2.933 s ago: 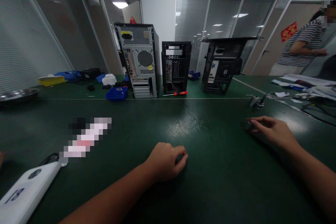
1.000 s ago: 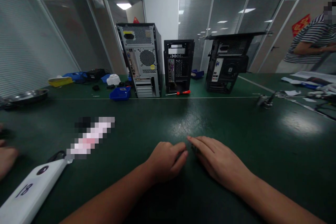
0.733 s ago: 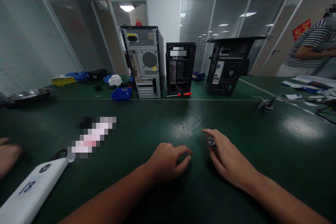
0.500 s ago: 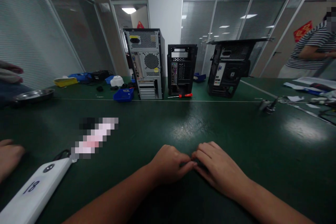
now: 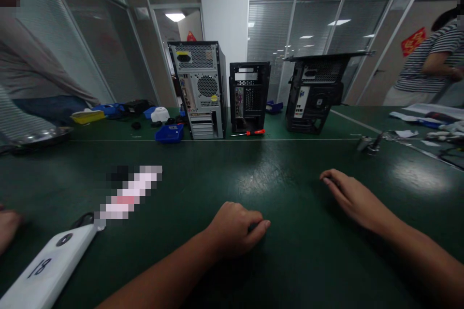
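- Head view: the left hand (image 5: 237,229) is held low at the near middle of the green bench (image 5: 290,260); its thumb and forefinger tips are pressed together, and whether anything is pinched between them cannot be told.
- The right hand (image 5: 351,199) is held well apart, between 2 and 3 o'clock from the left; its fingers are curled close to the thumb, and its grip cannot be made out either.
- Small metal parts (image 5: 372,148) are set on the bench at 1 o'clock from the right hand, near it but apart.
- At 12 o'clock from the left hand, a red screwdriver (image 5: 255,132) is laid flat before a black computer case (image 5: 250,99).
- That case is flanked by a silver computer case (image 5: 203,91) at 11 o'clock and another black case (image 5: 315,96) at 1 o'clock.
- A blue tray (image 5: 169,133) is placed beside the silver one's foot.
- At 9 o'clock, a white box (image 5: 50,268) marked "18" is seen, with a co-worker's hand (image 5: 7,229) at the picture's edge.
- A striped shirt (image 5: 426,65) is worn by a person at 2 o'clock.
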Demonstrator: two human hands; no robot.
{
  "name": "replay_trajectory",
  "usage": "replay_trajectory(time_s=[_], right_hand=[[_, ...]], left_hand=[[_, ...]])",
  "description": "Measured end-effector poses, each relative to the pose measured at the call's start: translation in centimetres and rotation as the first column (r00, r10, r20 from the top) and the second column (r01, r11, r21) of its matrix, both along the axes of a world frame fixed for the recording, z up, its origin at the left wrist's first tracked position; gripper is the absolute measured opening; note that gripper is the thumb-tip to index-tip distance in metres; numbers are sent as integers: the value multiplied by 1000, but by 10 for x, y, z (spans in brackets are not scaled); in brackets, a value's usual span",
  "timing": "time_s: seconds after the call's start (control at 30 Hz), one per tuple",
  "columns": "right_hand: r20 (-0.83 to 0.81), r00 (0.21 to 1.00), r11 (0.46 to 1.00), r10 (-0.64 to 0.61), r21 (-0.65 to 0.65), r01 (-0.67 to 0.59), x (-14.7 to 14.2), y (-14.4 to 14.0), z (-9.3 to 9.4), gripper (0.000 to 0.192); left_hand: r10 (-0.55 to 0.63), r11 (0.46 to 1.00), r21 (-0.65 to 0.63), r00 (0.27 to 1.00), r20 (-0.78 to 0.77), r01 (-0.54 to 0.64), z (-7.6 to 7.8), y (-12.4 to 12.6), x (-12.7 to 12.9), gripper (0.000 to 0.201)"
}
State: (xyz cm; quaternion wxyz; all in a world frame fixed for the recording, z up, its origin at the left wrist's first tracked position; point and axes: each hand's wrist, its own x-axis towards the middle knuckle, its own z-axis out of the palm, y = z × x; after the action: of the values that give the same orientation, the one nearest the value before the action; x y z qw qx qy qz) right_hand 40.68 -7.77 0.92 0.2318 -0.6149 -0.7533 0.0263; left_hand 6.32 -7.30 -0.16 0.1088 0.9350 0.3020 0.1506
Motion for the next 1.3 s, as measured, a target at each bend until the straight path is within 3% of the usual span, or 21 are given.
replay_trajectory(time_s=[0.13,0.23,0.5,0.67,0.83,1.0,1.13,1.3], right_hand=[[-121,967,974,-225,-49,220,62,10,-9,35],[-176,937,953,-300,-24,301,81,11,-13,35],[-233,938,966,-256,-95,240,75,11,-13,38],[-137,891,900,-433,-114,420,74,4,-2,51],[-105,829,828,-549,69,557,79,-3,5,50],[-181,835,844,-520,38,535,82,-8,13,43],[-173,822,834,-543,7,552,89,-4,9,45],[-126,906,914,-404,-101,393,95,0,1,44]], left_hand=[[11,1000,-25,1000,-11,-11,2,-1,1,42],[20,1000,-14,1000,-19,-20,3,-1,1,42],[24,999,36,999,-38,-22,2,-3,0,40],[28,999,31,999,-29,-27,0,-2,0,40],[29,999,23,999,-37,-28,1,-2,1,39],[27,1000,9,999,-39,-27,2,-3,1,39],[33,999,1,999,-34,-33,1,-2,1,39],[24,1000,15,999,-27,-24,-1,-1,1,39]])
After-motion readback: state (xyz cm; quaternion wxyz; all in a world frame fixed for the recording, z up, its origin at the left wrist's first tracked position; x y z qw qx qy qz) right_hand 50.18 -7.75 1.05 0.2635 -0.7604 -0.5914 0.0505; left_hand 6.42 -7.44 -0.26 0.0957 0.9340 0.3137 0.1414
